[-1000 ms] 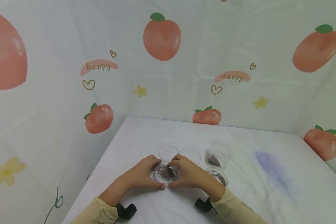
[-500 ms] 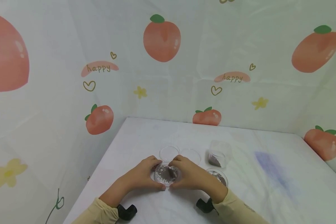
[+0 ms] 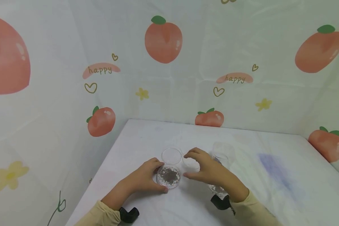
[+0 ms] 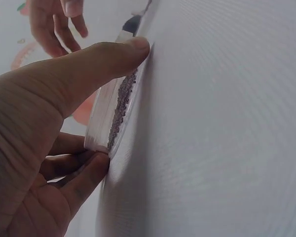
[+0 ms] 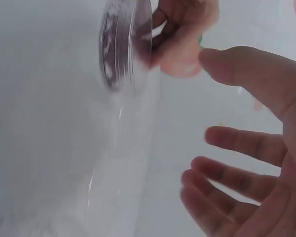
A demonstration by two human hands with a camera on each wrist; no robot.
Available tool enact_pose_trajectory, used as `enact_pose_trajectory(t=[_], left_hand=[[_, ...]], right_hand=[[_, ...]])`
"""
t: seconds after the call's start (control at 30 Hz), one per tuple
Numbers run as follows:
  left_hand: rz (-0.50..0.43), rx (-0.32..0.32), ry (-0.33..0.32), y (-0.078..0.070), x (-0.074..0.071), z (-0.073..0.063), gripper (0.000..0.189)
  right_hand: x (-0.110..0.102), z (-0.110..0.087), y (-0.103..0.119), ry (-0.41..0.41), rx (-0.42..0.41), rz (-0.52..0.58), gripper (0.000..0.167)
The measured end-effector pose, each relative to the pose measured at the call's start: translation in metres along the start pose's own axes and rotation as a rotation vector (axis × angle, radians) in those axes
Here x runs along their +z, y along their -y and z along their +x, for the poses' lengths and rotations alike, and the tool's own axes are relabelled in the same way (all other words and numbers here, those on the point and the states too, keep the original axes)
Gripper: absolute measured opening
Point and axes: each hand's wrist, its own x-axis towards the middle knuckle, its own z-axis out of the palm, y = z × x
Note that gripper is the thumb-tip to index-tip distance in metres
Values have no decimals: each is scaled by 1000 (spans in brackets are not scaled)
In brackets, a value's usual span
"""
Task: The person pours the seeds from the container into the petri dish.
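Observation:
A clear petri dish (image 3: 177, 185) with dark granules (image 3: 169, 176) and white bits sits on the white cloth. My left hand (image 3: 144, 175) holds it from the left, thumb at the near side and fingers at the far side. In the left wrist view the thumb lies across the wall of the dish. To the right of it, my right hand (image 3: 204, 168) is apart from the dish, thumb and fingers spread around air. A clear round lid (image 3: 191, 163) lies just beyond those fingertips, partly covered by the hand.
Another clear round lid (image 3: 171, 156) lies behind the held dish. A second dish of dark granules (image 3: 218, 190) is partly hidden under my right forearm. Behind the right hand stands a clear plastic box (image 3: 226, 148). A fruit-print cloth (image 3: 169, 103) hangs behind the table.
My right hand has let go of the petri dish and moved right and slightly away, its fingers opening. My left hand keeps its hold; the dish stays in place.

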Motion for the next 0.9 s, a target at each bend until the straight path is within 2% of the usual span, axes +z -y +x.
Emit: enact_pose_trajectory(t=[0.4,0.53,0.67,0.9], left_hand=[[14,11,-15,9,2,-1,105],[5,16,-6,9,-1,-3,104],[8,10,1,11,-2,-6,104],[18,-6,-11,15,-2,-10,104]], right_hand=[[-34,-26,-39,-168,66,-64,48],[-42,-34,-54,-186,97,-73,50],[-47,-43,-65,-186,168,-67,59],[-56,-47,-84,-190,222,-78,69]])
